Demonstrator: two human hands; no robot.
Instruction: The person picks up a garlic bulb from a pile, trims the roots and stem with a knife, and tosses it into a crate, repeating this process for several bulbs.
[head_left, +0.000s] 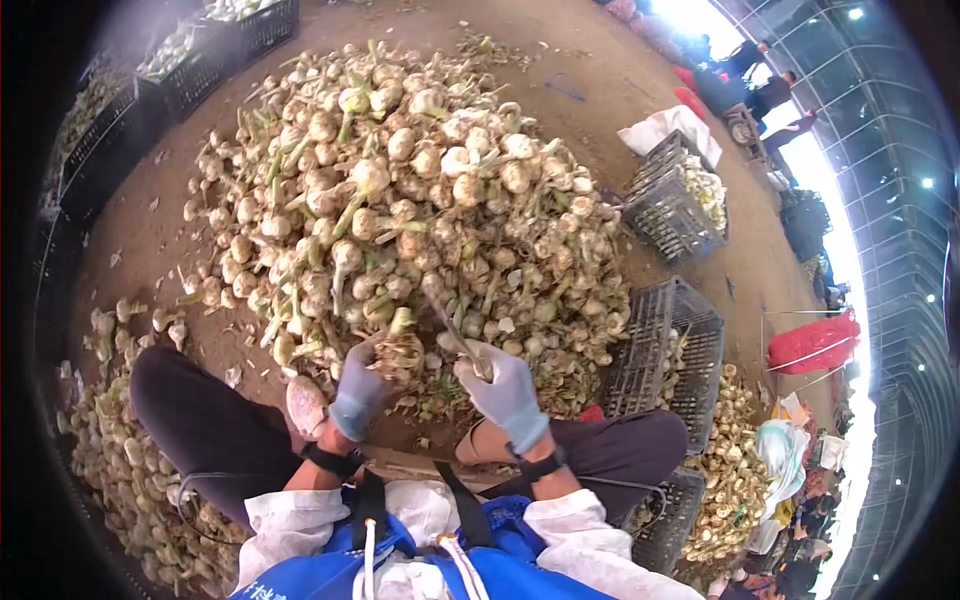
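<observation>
My left hand [362, 388], in a grey-blue glove, is closed around a garlic bulb [400, 358] with roots and a cut green stem. Opposite it, my right hand [499, 388], gloved the same way, grips a knife [452, 328] whose thin blade points up and left toward the pile. The blade is apart from the bulb. Right in front of both hands rises a large heap of garlic bulbs [400, 190], many with short stems and dirt on them.
Black plastic crates [655, 345] stand to my right, one farther off [670, 200] holding garlic. More garlic lies at my left [150, 480] and far right [725, 470]. Dark crates [130, 130] line the far left. A red sack [815, 343] and several people are at the right.
</observation>
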